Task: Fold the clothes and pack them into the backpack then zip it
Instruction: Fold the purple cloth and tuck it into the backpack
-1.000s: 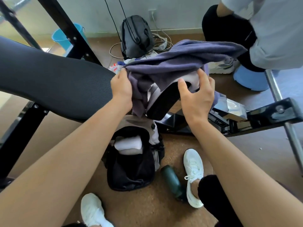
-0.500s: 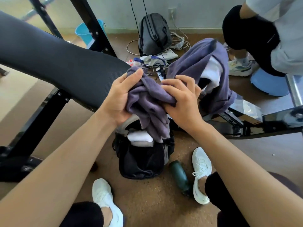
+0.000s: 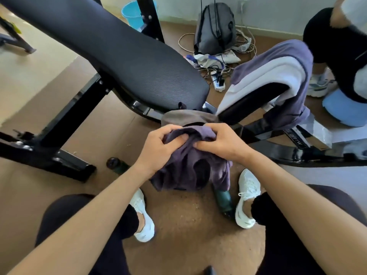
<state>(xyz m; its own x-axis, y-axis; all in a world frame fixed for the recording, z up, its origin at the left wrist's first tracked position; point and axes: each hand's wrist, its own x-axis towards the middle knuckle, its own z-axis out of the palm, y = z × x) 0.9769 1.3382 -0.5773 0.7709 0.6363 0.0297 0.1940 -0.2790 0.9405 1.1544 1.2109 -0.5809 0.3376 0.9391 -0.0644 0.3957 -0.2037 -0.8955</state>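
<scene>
Our left hand (image 3: 158, 147) and right hand (image 3: 220, 143) both clutch the bunched purple garment (image 3: 190, 167), which hangs just below them, hiding most of the backpack (image 3: 186, 117) beneath. More clothes (image 3: 278, 68) lie draped far right, so we judge packing unfinished, zipping still ahead.

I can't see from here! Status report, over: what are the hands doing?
Left hand and right hand both grip the purple garment. Garment bunched, hanging over the backpack, hiding its opening. More clothes wait on the bench.
</scene>
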